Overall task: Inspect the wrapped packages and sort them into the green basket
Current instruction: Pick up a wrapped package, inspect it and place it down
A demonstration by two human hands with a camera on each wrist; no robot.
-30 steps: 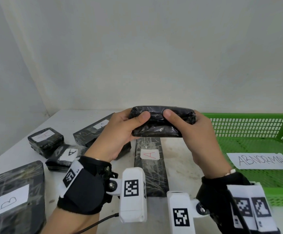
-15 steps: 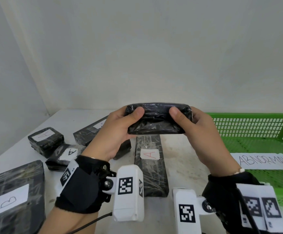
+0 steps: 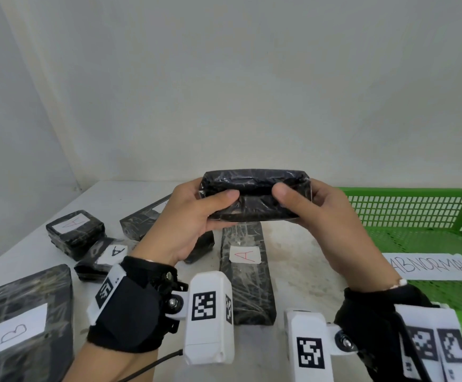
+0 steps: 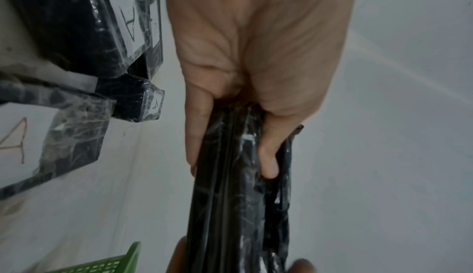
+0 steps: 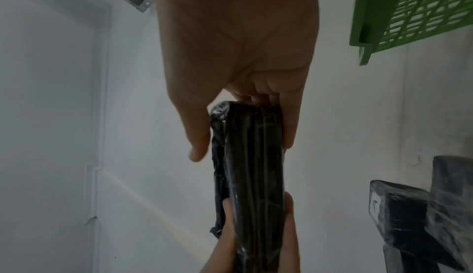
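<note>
I hold a flat black plastic-wrapped package point(image 3: 254, 194) in the air above the table, its long edge toward me. My left hand point(image 3: 194, 216) grips its left end, thumb on the near face. At the right end, my right hand point(image 3: 320, 216) grips it the same way. The wrist views show the package point(image 4: 238, 186) point(image 5: 250, 176) pinched between thumb and fingers at each end. No label shows on it. The green basket point(image 3: 422, 213) stands to the right, with a white sheet reading ABNORMAL point(image 3: 433, 267) lying in it.
Several wrapped black packages lie on the white table point(image 3: 301, 244): a long one labelled A point(image 3: 246, 274) under my hands, two small ones labelled A point(image 3: 75, 232) point(image 3: 105, 257) at left, a longer one point(image 3: 147, 220) behind my left hand, a large flat one labelled B point(image 3: 23, 321) at near left. A wall stands behind.
Both hands have lifted the package slightly and turned it, so a different face now shows toward me. The thumbs have moved closer together on it.
</note>
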